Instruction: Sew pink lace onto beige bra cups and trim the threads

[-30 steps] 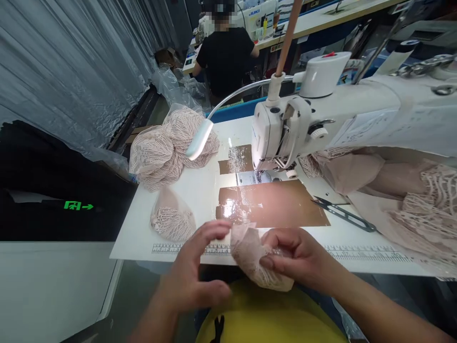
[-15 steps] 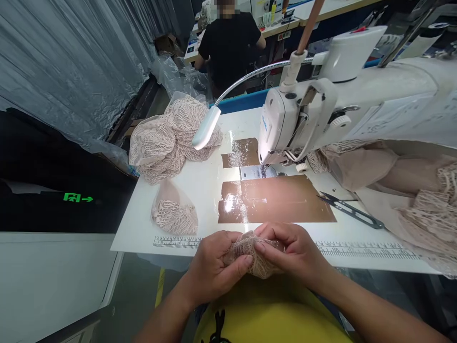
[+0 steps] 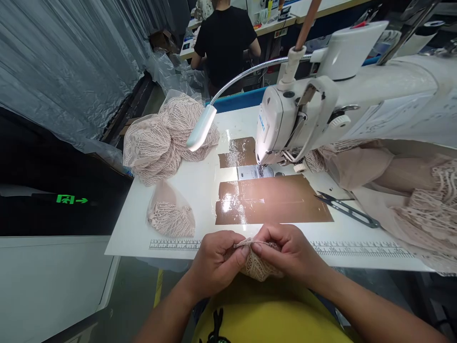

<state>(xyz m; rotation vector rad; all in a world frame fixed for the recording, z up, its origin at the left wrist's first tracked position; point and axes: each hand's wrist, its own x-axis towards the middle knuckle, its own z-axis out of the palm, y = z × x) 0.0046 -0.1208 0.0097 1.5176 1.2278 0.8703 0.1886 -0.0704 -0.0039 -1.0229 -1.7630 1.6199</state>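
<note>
Between my two hands hangs a beige lace piece (image 3: 260, 267), just off the front edge of the table. My left hand (image 3: 218, 259) pinches its upper edge between thumb and fingers. Close beside it, my right hand (image 3: 287, 247) grips the same edge, thumb on top. The held edge looks folded into a narrow band; the rest droops below. Part of the lace is hidden behind my fingers. On the table to the left lies a similar single lace cup piece (image 3: 171, 214), and behind it a heap of lace pieces (image 3: 153, 143).
A white sewing machine (image 3: 278, 124) stands over the table, with a bendy lamp (image 3: 202, 127) at its left. Thread snips (image 3: 348, 209) lie right of the brown tape (image 3: 271, 200). Beige mesh and lace fabric (image 3: 421, 205) covers the right side. A person (image 3: 226, 45) sits beyond.
My fingers have brought the lace's upper edge up into a thin pinched band, and the lace hangs lower beneath it. The view has shifted slightly.
</note>
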